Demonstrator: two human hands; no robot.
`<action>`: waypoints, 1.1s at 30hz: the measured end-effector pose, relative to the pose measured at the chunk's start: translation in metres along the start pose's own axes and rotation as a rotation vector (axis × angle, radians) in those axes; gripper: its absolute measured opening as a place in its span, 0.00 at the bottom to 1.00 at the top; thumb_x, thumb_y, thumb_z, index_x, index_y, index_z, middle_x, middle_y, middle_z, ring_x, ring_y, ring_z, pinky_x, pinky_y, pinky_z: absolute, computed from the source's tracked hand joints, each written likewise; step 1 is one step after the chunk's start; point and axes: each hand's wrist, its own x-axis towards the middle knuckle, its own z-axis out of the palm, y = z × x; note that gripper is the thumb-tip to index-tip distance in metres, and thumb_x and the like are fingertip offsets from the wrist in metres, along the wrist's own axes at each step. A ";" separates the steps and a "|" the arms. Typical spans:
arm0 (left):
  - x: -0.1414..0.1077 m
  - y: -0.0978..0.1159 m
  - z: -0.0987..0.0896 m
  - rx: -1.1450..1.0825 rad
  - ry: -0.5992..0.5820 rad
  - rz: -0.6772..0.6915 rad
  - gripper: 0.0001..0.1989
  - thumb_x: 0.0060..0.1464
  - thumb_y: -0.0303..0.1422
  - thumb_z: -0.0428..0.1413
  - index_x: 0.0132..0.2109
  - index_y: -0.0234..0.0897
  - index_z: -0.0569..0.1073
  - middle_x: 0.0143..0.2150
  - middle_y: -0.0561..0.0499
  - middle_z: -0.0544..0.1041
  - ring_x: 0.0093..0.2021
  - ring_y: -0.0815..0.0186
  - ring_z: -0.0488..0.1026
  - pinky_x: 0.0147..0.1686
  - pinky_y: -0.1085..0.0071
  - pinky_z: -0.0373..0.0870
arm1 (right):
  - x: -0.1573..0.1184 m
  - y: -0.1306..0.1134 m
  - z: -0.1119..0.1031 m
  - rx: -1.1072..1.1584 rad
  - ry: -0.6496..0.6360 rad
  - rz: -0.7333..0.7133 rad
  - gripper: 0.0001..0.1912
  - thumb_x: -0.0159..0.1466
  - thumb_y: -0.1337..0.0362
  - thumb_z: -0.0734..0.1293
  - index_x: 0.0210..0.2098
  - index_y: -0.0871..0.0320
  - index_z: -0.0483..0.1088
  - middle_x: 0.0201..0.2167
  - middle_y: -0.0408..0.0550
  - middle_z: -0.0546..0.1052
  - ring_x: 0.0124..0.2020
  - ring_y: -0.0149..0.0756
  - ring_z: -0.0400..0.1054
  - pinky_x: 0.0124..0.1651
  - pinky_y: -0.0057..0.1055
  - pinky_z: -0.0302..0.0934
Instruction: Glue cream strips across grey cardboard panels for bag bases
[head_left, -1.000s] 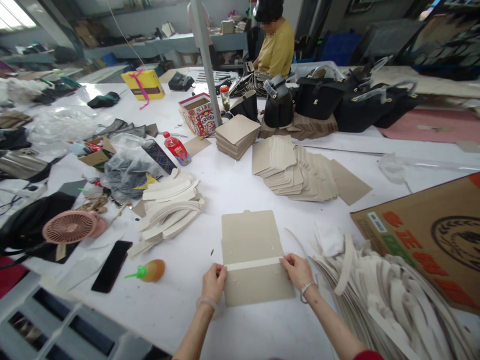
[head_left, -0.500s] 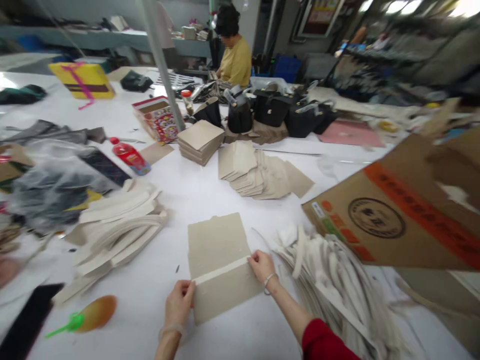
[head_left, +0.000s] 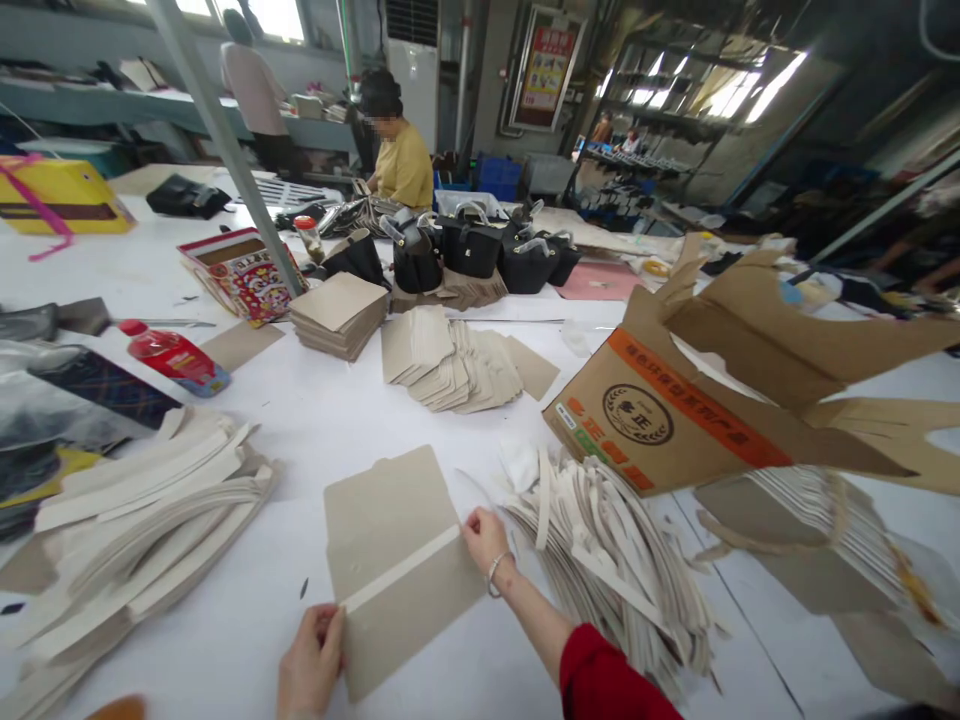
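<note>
A grey-beige board (head_left: 390,510) lies flat on the white table, with a pale narrow strip (head_left: 405,568) running slantwise across it. My left hand (head_left: 313,655) pinches the strip's left end at the board's left edge, its fingers curled together. At the right edge of the board, my right hand (head_left: 486,545) pinches the other end of the strip between thumb and fingers; a bracelet is on that wrist. The strip looks straight and lies against the board or very close to it.
Loose pale strips (head_left: 615,550) are heaped to the right, beside an open cardboard box (head_left: 675,410). More curved strips (head_left: 165,520) lie left. Behind are stacked boards (head_left: 339,315), fanned pieces (head_left: 450,360), a red bottle (head_left: 176,358) and black bags (head_left: 472,245). A person in yellow (head_left: 405,165) sits beyond.
The view has swung to the right, so the table's contents appear farther left. Both hands still pinch the strip's ends on the board.
</note>
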 end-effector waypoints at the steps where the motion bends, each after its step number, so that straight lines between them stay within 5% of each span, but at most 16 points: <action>1: 0.000 -0.002 0.000 -0.032 -0.012 0.003 0.20 0.45 0.52 0.46 0.36 0.41 0.64 0.20 0.58 0.71 0.20 0.65 0.69 0.25 0.69 0.68 | -0.003 0.002 -0.007 -0.014 0.036 -0.005 0.06 0.56 0.65 0.60 0.24 0.57 0.64 0.23 0.45 0.72 0.28 0.32 0.65 0.32 0.26 0.54; 7: -0.013 0.004 -0.010 -0.173 0.003 -0.016 0.27 0.41 0.57 0.47 0.37 0.39 0.65 0.14 0.60 0.66 0.19 0.65 0.67 0.23 0.70 0.66 | 0.002 0.018 -0.042 -0.269 0.183 -0.049 0.07 0.57 0.61 0.61 0.33 0.58 0.65 0.34 0.50 0.73 0.35 0.36 0.66 0.37 0.29 0.54; 11: -0.028 0.034 -0.014 -0.179 0.082 0.046 0.27 0.40 0.57 0.49 0.36 0.38 0.67 0.23 0.56 0.73 0.22 0.66 0.68 0.25 0.70 0.66 | 0.008 0.012 -0.043 -0.362 0.153 -0.073 0.06 0.58 0.65 0.58 0.28 0.57 0.65 0.28 0.47 0.73 0.30 0.34 0.67 0.33 0.28 0.53; 15: -0.040 0.082 0.001 -0.158 -0.031 0.210 0.22 0.46 0.53 0.50 0.36 0.38 0.70 0.27 0.53 0.75 0.25 0.66 0.70 0.30 0.70 0.67 | -0.007 -0.009 -0.043 -0.038 0.115 -0.141 0.09 0.56 0.62 0.60 0.20 0.57 0.60 0.16 0.40 0.67 0.21 0.29 0.62 0.26 0.25 0.52; 20: -0.051 0.149 0.037 -0.303 -0.219 0.376 0.21 0.48 0.47 0.52 0.44 0.37 0.71 0.41 0.46 0.77 0.40 0.63 0.72 0.42 0.71 0.67 | -0.044 -0.037 -0.044 0.483 -0.184 -0.072 0.16 0.52 0.53 0.63 0.19 0.56 0.56 0.11 0.35 0.58 0.11 0.24 0.52 0.14 0.23 0.44; 23: -0.055 0.179 0.050 -0.462 -0.287 0.372 0.22 0.49 0.45 0.52 0.47 0.34 0.69 0.40 0.44 0.77 0.41 0.61 0.72 0.42 0.69 0.67 | -0.060 -0.046 -0.042 0.648 -0.320 -0.065 0.20 0.50 0.48 0.64 0.19 0.56 0.55 0.11 0.34 0.58 0.10 0.23 0.51 0.13 0.22 0.43; 29: -0.057 0.196 0.044 -0.618 -0.258 0.308 0.16 0.50 0.44 0.52 0.32 0.33 0.71 0.28 0.49 0.74 0.29 0.69 0.69 0.30 0.75 0.64 | -0.073 -0.053 -0.039 0.870 -0.547 -0.057 0.20 0.51 0.49 0.66 0.24 0.57 0.55 0.18 0.40 0.70 0.14 0.29 0.64 0.17 0.23 0.50; 33: -0.064 0.187 0.024 -0.886 -0.430 0.105 0.17 0.48 0.47 0.52 0.33 0.35 0.68 0.28 0.54 0.71 0.16 0.79 0.55 0.15 0.78 0.48 | -0.074 -0.049 -0.037 0.992 -0.560 -0.026 0.22 0.48 0.50 0.69 0.24 0.56 0.53 0.15 0.34 0.64 0.08 0.20 0.51 0.13 0.20 0.41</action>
